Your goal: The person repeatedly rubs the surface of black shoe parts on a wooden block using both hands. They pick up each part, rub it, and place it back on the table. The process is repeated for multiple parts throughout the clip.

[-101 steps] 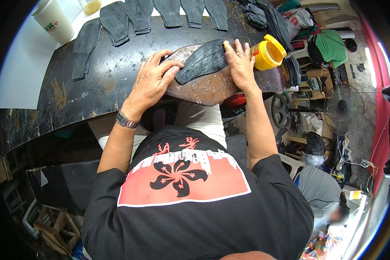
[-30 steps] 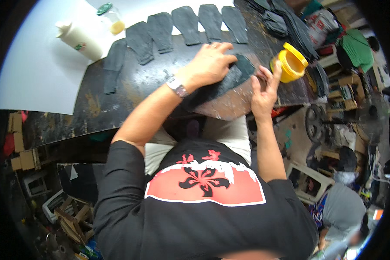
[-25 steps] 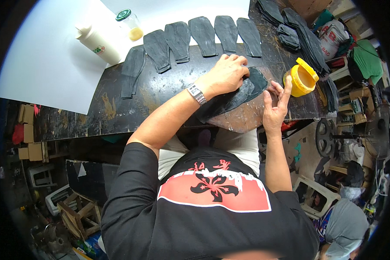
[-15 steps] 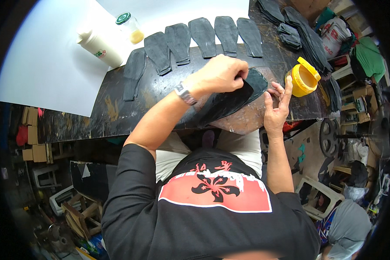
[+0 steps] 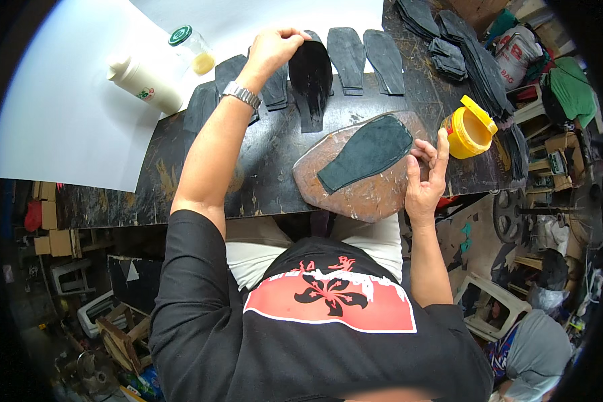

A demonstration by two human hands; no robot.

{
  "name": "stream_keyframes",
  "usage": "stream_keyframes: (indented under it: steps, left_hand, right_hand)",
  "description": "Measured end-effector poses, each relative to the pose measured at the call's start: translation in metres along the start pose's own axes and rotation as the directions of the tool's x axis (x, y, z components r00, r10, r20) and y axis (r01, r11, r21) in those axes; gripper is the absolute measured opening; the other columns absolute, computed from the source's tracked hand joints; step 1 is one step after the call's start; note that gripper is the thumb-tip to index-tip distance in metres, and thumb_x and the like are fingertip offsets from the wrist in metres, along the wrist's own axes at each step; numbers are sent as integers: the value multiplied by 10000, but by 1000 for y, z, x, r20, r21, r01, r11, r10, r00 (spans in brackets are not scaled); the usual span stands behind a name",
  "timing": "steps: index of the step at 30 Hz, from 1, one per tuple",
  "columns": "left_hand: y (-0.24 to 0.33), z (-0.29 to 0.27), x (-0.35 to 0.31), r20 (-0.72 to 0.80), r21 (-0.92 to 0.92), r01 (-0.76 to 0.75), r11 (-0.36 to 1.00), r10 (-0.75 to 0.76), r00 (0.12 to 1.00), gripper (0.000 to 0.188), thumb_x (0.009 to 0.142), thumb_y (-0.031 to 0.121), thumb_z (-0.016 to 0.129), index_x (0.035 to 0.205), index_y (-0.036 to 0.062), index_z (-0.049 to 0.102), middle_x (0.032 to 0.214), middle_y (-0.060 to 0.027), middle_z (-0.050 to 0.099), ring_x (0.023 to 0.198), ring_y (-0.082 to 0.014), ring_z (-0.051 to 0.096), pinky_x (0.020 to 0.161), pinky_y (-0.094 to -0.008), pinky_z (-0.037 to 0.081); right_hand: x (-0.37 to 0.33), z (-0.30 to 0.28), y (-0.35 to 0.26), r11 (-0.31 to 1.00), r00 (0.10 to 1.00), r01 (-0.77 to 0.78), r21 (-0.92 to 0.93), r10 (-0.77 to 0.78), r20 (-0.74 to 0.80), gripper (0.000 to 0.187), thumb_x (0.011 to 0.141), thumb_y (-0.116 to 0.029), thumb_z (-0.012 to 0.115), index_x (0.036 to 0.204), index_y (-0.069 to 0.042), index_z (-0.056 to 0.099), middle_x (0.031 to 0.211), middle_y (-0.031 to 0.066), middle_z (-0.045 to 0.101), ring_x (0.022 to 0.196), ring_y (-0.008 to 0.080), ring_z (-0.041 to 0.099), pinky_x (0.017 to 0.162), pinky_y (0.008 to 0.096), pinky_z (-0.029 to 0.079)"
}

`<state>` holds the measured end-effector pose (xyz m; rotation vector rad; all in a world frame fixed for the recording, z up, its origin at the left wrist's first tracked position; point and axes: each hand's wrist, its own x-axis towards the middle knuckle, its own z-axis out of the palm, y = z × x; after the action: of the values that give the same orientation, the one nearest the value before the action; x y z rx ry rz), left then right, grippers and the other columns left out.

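Note:
My left hand (image 5: pixel 275 52), wearing a metal watch, reaches to the far side of the table. It pinches the top end of a glossy black tapered piece (image 5: pixel 313 77), like thin leather. That piece lies over the row of matte dark-grey tapered pieces (image 5: pixel 346 57). A dark green-grey piece (image 5: pixel 366 153) of the same shape rests flat on a worn brown board (image 5: pixel 372 201) in front of me. Beside its right end is my right hand (image 5: pixel 427 175), fingers apart and holding nothing; whether the fingertips touch the piece I cannot tell.
An open yellow tub (image 5: pixel 467 132) stands right of the board. Stacks of dark pieces (image 5: pixel 472 57) lie at the far right. A cream bottle (image 5: pixel 144 84) and a green-lidded glass jar (image 5: pixel 193 50) stand far left, by white sheeting (image 5: pixel 67 87).
My left hand has carried the glossy black piece from the board away to the far row, uncovering the green-grey piece and the board. My right hand stays nearly in place.

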<state>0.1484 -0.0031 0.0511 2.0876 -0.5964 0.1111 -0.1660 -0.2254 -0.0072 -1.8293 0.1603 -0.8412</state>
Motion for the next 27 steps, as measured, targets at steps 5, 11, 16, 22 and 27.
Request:
stream_keyframes:
  steps: [5, 11, 16, 22, 27]
  left_hand:
    - [-21, 3, 40, -55, 142, 122, 982, -116, 992, 249, 873, 208, 680, 1041, 72, 802, 942, -22, 766, 888, -105, 660, 867, -272, 511]
    - [-55, 18, 77, -109, 340, 187, 922, -159, 981, 330, 854, 386, 726, 1053, 136, 807, 1017, -94, 774, 979, -221, 704, 905, -403, 503]
    - [-68, 37, 87, -155, 422, 265, 867, -219, 963, 340, 849, 433, 724, 1047, 172, 812, 1015, -98, 781, 993, -256, 735, 900, -378, 540]
    - [-74, 47, 89, -144, 337, 293, 895, -259, 955, 265, 887, 409, 645, 1049, 277, 809, 1156, -89, 754, 1179, -345, 657, 1115, -630, 323]
    - [-72, 48, 94, -101, 330, 256, 909, -236, 967, 321, 903, 311, 518, 1046, 343, 803, 1256, -80, 716, 1255, -357, 607, 1143, -667, 245]
  right_hand:
    - [0, -1, 0, 1000, 1000, 1, -8, 0, 12, 707, 918, -37, 682, 1552, -53, 371, 1225, 124, 624, 1026, 199, 622, 967, 328, 493]
    - [1, -4, -1, 990, 998, 48, -135, -43, 43, 663, 967, -83, 636, 1568, -88, 354, 1266, 110, 615, 1184, 190, 569, 1097, 349, 396]
    - [0, -5, 0, 988, 999, 30, -150, -27, 23, 639, 931, -81, 685, 1518, -48, 435, 1215, 134, 640, 1138, 250, 600, 1040, 371, 440]
    - [-1, -4, 3, 993, 1000, -6, -115, 9, 28, 554, 978, -188, 639, 1492, -51, 484, 1192, 125, 657, 1116, 242, 600, 1021, 362, 444]
    - [0, -7, 2, 997, 998, 32, -75, -28, 62, 645, 1076, -479, 423, 1532, -24, 407, 1232, 115, 633, 1149, 194, 577, 1073, 359, 411]
